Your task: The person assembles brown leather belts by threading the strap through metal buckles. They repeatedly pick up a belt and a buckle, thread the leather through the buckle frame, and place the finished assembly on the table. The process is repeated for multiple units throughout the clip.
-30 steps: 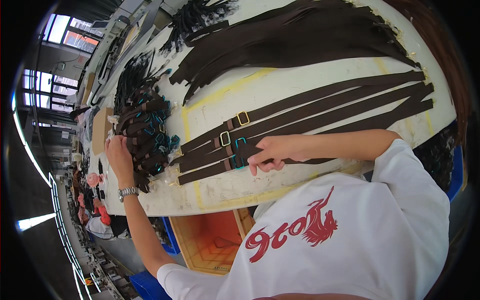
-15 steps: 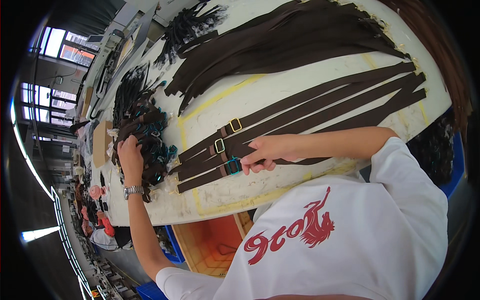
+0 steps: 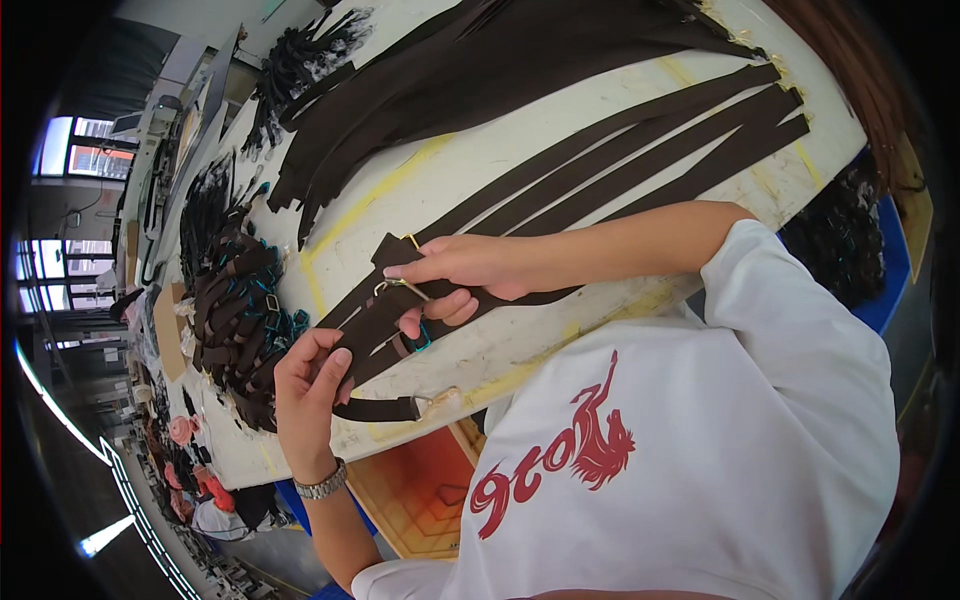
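We pinch a dark brown webbing strap (image 3: 368,318) between the thumb and fingers of our left hand (image 3: 312,388), while our right hand (image 3: 460,272) pinches it beside a metal slide buckle (image 3: 411,289), thumb on top. The strap lies between the hands, over the left part of the white table (image 3: 500,160). We would do best to keep the webbing flat, square to the buckle and lightly taut, clear of the nearer teal buckle (image 3: 424,340), which could snag.
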Available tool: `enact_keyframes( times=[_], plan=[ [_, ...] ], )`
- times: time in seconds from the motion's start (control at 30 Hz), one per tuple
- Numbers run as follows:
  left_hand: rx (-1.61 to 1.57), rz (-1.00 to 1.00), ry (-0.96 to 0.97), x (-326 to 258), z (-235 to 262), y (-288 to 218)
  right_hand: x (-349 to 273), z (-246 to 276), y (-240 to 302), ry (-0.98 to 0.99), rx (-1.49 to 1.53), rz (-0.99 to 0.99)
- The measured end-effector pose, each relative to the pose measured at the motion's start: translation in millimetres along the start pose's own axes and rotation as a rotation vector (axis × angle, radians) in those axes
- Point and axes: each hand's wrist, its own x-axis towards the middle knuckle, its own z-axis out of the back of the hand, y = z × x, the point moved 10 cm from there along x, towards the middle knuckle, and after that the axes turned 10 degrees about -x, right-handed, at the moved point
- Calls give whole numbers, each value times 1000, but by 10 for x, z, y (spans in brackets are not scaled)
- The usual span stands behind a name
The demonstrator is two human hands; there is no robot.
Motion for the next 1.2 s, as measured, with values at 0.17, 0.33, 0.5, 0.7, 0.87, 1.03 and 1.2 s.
enact_keyframes(
  times=[0.17,0.33,0.5,0.7,0.87,1.03,1.2],
  plan=[
    [-91,30,-23,-7,109,296,-66,-20,167,-13,-228,155],
    [-31,25,-25,-37,117,368,-120,-101,195,-38,-272,130],
    [10,6,-69,-19,248,447,-134,-93,247,-110,-316,174],
    [7,-11,-102,-9,255,551,-182,-154,288,-74,-359,186],
    [63,0,-67,22,253,559,-152,-78,147,-64,-330,87],
    [424,-13,12,28,646,213,-90,-141,-11,-59,-317,45],
    [1079,-586,-228,44,136,-304,-141,7,71,-191,-261,65]
  ],
)
